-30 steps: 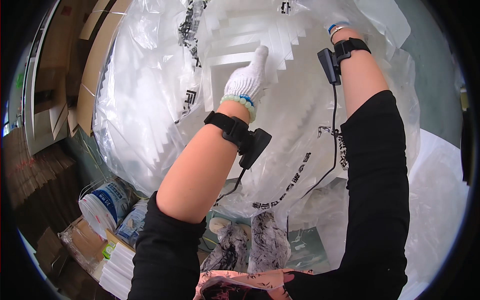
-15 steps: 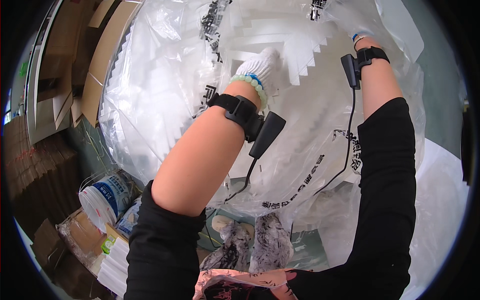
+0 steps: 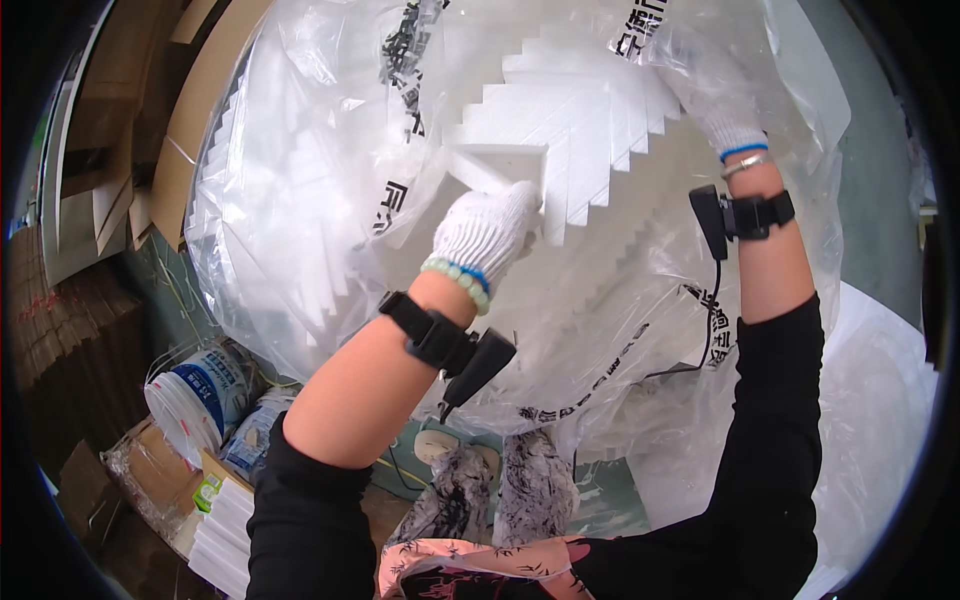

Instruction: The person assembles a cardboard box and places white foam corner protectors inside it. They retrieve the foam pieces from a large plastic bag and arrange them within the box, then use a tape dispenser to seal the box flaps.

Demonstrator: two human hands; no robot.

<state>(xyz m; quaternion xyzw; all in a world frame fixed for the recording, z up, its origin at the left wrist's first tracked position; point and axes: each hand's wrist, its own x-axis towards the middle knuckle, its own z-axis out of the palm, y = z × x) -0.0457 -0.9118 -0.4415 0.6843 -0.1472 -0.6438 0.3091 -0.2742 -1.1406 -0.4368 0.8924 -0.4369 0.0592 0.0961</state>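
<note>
- left hand [image 3: 487, 232], in a white knitted work glove with a pale green bead bracelet [image 3: 455, 283] at the wrist: clenched around the corner of a white angled foam piece [image 3: 497, 164], gripping it from below.
- white angled foam piece: sits at the near end of a stepped stack of white foam corner pieces [image 3: 575, 120], inside the bag and touching the stack.
- large clear plastic bag with black printing [image 3: 300, 200]: bulges with the foam pieces; fills the upper middle of the view, mouth toward the person.
- right hand [image 3: 715, 105], in a white knitted glove with a blue cuff band: up at the bag's upper right, under a fold of clear film; it appears to pinch the plastic, but the fingers are veiled and the grip cannot be told.
- black strap-on wrist devices: one on the left forearm [image 3: 447, 346], one on the right [image 3: 735, 217], each with a cable.
- white plastic bucket with blue label [image 3: 195, 395]: on the floor at lower left, well apart from the hands, beside flat cardboard [image 3: 150, 470].
</note>
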